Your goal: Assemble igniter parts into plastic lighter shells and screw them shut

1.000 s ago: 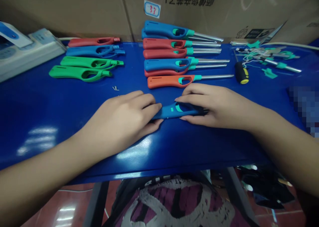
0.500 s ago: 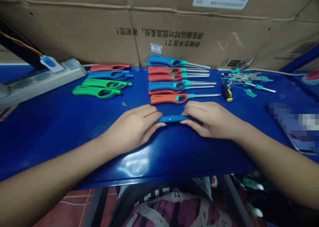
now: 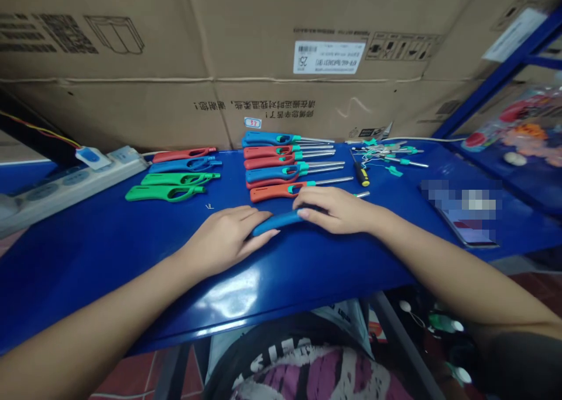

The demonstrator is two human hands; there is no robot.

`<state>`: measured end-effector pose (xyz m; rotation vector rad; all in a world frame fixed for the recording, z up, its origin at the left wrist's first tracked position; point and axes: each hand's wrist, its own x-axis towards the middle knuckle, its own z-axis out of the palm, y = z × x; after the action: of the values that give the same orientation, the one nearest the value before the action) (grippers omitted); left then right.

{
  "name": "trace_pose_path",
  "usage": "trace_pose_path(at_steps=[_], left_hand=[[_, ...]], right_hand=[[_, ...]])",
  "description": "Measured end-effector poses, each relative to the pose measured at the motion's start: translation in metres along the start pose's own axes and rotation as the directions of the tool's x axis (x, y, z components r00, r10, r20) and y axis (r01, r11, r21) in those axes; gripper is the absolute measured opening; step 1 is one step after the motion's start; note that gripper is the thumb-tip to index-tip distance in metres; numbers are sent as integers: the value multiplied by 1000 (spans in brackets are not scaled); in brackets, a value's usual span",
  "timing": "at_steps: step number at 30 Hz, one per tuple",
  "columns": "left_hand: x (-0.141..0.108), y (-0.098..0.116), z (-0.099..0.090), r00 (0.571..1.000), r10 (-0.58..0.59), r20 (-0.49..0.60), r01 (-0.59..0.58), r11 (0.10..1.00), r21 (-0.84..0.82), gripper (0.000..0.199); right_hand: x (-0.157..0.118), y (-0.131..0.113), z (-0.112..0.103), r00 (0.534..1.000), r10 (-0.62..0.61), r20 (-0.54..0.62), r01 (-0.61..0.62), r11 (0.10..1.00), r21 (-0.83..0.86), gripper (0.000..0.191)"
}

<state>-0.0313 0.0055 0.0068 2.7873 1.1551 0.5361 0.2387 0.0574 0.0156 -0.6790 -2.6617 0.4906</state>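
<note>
A blue gas lighter [image 3: 277, 221] lies between my two hands above the blue table, tilted slightly up to the right. My left hand [image 3: 223, 236] grips the handle's left end between thumb and fingers. My right hand [image 3: 331, 209] is closed around its other end, hiding the trigger part. A short silver rod tip [image 3: 363, 194] shows just beyond my right hand; it seems to belong to this lighter. Right behind my hands rests an orange lighter [image 3: 272, 194], the nearest of a row of lighters with metal rods.
Green [image 3: 162, 193], blue and red lighter bodies without rods lie at left, beside a power strip [image 3: 109, 166]. A screwdriver [image 3: 362, 175] and a heap of turquoise parts with wires [image 3: 390, 151] lie right of the row. A phone [image 3: 465, 218] rests farther right; a cardboard box [image 3: 153, 113] stands behind.
My view has tilted up and turned right. The blue lighter has turned from level to slanting, and my right hand now wraps more of its right end.
</note>
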Motion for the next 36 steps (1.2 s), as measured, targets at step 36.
trace_pose_path(at_steps=[36], left_hand=[[-4, 2, 3, 989, -71, 129, 57, 992, 111, 30]], right_hand=[[0, -10, 14, 992, -121, -26, 103, 928, -358, 29]])
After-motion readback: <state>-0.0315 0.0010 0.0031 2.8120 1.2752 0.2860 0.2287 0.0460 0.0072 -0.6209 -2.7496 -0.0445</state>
